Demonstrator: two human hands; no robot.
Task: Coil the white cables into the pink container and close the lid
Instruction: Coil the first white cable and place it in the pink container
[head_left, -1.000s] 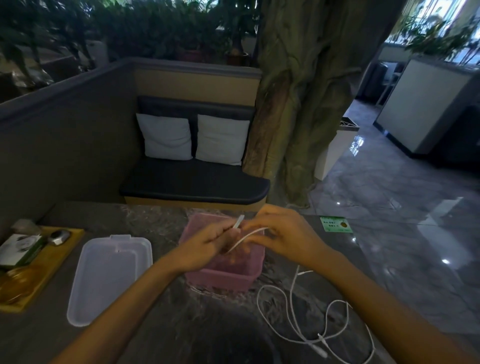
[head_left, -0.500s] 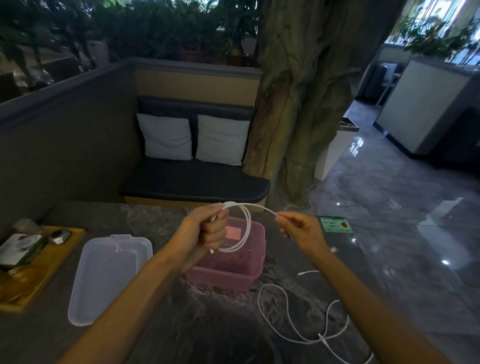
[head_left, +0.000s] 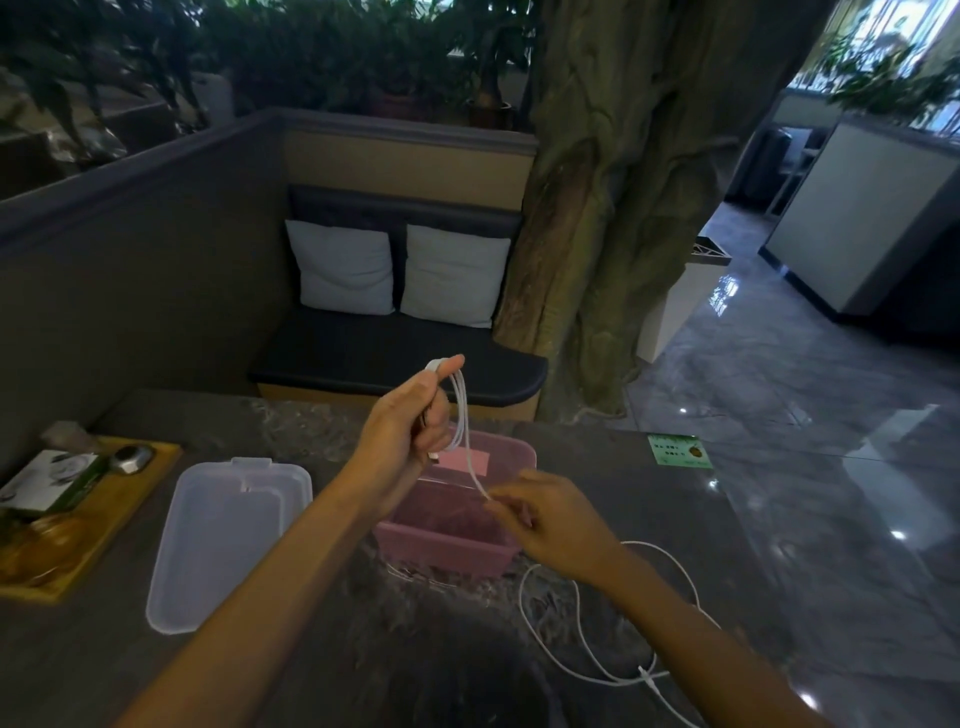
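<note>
White cable is partly gathered: a few loops hang from the left hand, raised above the far rim of the pink container, with a connector end poking out below the curled fingers. Going left to right across the table: a wooden tray at nine o'clock, then the clear lid lying flat just beside the container's left side, off the box. The container sits at the centre, open.

Left hand is curled around the loops, thumb pointing up over them. From there the cable runs down toward four o'clock to the right hand, which pinches it between thumb and fingertips over the container's right near corner. Past that hand, the loose remainder trails across the table at five o'clock in wide slack curves, with a second connector lying there.

Risks, as I judge them: the loops could slide off the thumb if the left grip loosens while the right pulls. The trailing slack may cross itself and knot, or its connector may catch on the container's edge. Springy loops dropped in could bulge over the rim and stop the lid seating.
</note>
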